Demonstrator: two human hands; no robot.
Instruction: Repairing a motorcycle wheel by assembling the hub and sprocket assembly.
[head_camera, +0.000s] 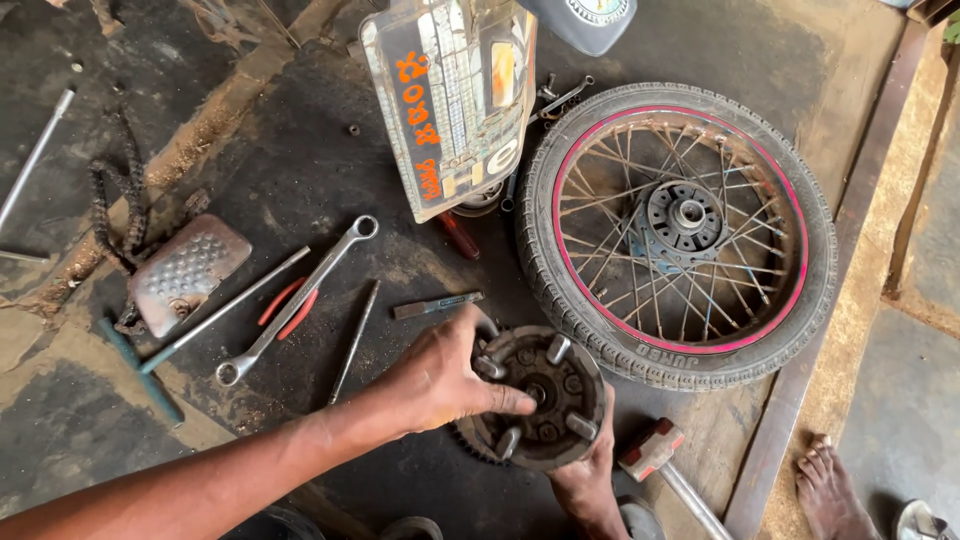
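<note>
A round metal sprocket hub (548, 392) with several studs and a toothed ring stands on the dark, oily floor in the lower middle of the head view. My left hand (445, 378) reaches in from the lower left and grips its top and left side, fingers over the studs. From below, my right hand (588, 482) holds the hub's lower right edge, partly hidden under it. Just behind the hub lies a spoked motorcycle wheel (548, 275) with a black tyre and red rim stripe.
Left of the hub lie a ring spanner (300, 293), red-handled pliers (292, 308), a thin rod (355, 342), a chisel (436, 304) and a teal-handled bar (140, 368). A chain (125, 190), a studded metal plate (187, 268), a clear plastic can (450, 100), a hammer (655, 452) and a bare foot (826, 487) are around.
</note>
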